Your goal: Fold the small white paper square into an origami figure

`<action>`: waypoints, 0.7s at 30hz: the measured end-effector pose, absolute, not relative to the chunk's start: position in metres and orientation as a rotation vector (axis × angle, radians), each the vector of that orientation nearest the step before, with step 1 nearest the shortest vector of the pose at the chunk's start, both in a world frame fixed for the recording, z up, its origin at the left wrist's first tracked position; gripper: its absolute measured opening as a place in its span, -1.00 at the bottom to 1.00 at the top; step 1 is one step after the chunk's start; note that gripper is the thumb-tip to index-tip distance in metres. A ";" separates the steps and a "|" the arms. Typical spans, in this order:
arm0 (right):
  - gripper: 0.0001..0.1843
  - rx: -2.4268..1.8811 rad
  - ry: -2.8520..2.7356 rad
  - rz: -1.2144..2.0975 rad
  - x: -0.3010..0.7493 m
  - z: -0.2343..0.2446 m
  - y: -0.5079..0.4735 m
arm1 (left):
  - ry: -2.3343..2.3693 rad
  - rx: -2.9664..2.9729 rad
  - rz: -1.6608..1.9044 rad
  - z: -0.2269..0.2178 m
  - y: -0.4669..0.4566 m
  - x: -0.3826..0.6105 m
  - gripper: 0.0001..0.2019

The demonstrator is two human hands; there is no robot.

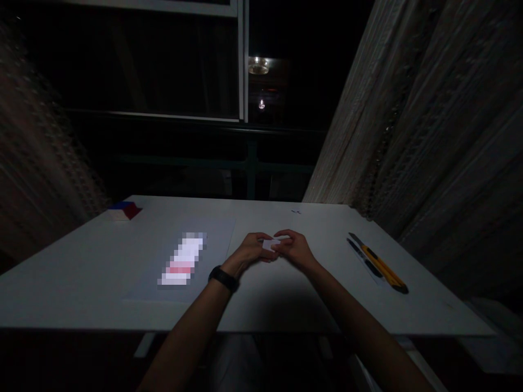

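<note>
My left hand [252, 248] and my right hand [293, 248] meet over the middle of a white table [81, 272]. Both pinch a small white piece of paper [270, 243] between their fingertips, just above the tabletop. A black watch band sits on my left wrist. The room is dim and the paper's shape is hard to make out.
A yellow utility knife [384, 268] and a dark pen [363, 258] lie on a clear ruler at the right. A grey sheet [155, 256] with a blurred patch lies at the left. A red and blue block [125, 209] sits at the far left corner. Curtains hang on both sides.
</note>
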State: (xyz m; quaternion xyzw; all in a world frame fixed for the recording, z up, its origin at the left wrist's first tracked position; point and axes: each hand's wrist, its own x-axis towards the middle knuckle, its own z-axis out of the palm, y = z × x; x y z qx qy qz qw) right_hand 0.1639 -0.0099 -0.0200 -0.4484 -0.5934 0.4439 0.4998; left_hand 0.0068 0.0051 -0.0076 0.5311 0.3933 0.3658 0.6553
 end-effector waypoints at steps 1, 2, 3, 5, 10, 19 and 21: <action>-0.58 -1.087 -1.411 1.066 0.164 -0.020 -0.010 | 0.878 1.195 0.841 -0.009 0.006 0.007 -0.40; -0.59 -1.085 -1.384 1.063 0.164 -0.020 -0.009 | 0.864 1.187 0.851 -0.010 0.007 0.006 -0.39; -0.60 -1.076 -1.358 1.068 0.163 -0.020 -0.009 | 0.851 1.180 0.856 -0.011 0.008 0.006 -0.39; -0.62 -1.043 -1.307 1.091 0.163 -0.020 -0.008 | 0.831 1.175 0.858 -0.012 0.009 0.006 -0.41; -0.62 -0.964 -1.236 1.178 0.162 -0.023 -0.009 | 0.823 1.176 0.864 -0.013 0.009 0.006 -0.46; -0.63 -0.966 -1.254 1.200 0.163 -0.025 -0.008 | 0.810 1.314 0.729 -0.011 0.007 0.005 -0.50; -0.62 -0.966 -1.265 1.205 0.163 -0.026 -0.007 | 0.831 1.335 0.739 -0.011 0.007 0.004 -0.51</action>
